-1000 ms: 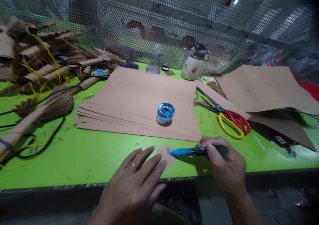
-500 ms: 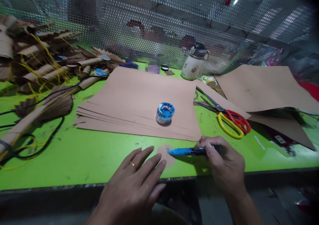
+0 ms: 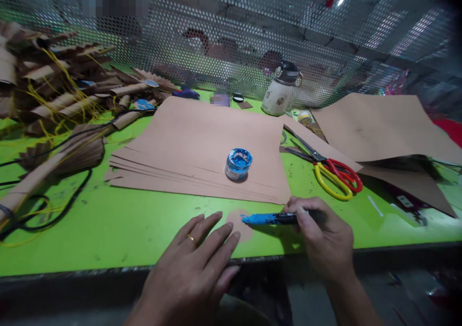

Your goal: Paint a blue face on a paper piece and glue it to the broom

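My right hand (image 3: 321,232) pinches a black marker pen (image 3: 272,218) whose front half is coated in blue paint. Its tip rests on a small round piece of brown paper (image 3: 240,229), where a little blue mark shows. My left hand (image 3: 200,254), with a gold ring, lies with fingers spread, fingertips at the left edge of that paper disc. Beyond the disc, an open jar of blue paint (image 3: 238,164) stands on a stack of large brown paper sheets (image 3: 205,133).
Scissors (image 3: 334,179) with red and yellow handles lie right of the stack. A white bottle (image 3: 278,92) stands behind, near a perforated metal screen (image 3: 231,22). Rolled brown paper pieces with yellow strings (image 3: 61,90) pile up at left; more brown sheets (image 3: 378,123) lie at right.
The marker tip has shifted very slightly left on the paper disc. Both hands otherwise stay in nearly the same place.
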`<state>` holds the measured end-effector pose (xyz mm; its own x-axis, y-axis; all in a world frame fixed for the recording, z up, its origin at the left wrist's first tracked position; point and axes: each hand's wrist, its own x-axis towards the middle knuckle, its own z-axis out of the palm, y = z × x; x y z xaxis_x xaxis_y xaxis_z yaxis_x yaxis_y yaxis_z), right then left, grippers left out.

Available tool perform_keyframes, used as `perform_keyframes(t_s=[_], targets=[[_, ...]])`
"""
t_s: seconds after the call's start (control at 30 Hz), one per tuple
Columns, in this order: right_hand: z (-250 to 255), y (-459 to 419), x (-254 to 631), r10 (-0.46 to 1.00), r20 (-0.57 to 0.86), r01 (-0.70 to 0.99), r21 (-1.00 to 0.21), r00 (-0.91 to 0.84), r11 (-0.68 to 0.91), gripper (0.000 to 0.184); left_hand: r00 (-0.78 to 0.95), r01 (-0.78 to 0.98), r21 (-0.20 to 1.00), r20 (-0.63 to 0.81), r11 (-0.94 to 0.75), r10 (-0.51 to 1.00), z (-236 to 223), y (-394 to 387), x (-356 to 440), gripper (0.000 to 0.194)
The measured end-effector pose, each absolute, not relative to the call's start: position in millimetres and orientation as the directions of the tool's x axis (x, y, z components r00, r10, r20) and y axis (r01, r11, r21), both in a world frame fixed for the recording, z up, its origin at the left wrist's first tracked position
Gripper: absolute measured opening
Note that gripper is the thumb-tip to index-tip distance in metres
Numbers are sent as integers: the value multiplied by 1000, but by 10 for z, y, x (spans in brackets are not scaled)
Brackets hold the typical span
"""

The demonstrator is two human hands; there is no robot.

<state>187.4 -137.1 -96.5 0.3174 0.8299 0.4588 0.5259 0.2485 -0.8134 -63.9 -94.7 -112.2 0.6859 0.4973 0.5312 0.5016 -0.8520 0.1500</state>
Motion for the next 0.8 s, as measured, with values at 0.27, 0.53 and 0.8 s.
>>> perform_keyframes(t_s=[0.27, 0.53, 0.8], targets=[[-993, -1347, 1878, 791, 483, 484, -830, 376, 277, 7, 680, 498, 154, 542, -854, 494, -1154, -956, -643, 33], [-988, -1365, 1877, 827, 450, 507, -827, 338, 243, 5, 707, 482, 111, 537, -869, 461, -1158, -926, -665, 35], [-996, -1344, 1882, 778, 466, 392, -867, 422, 307, 8, 690, 479, 102, 571, -872, 445, -1130, -925, -639, 30]])
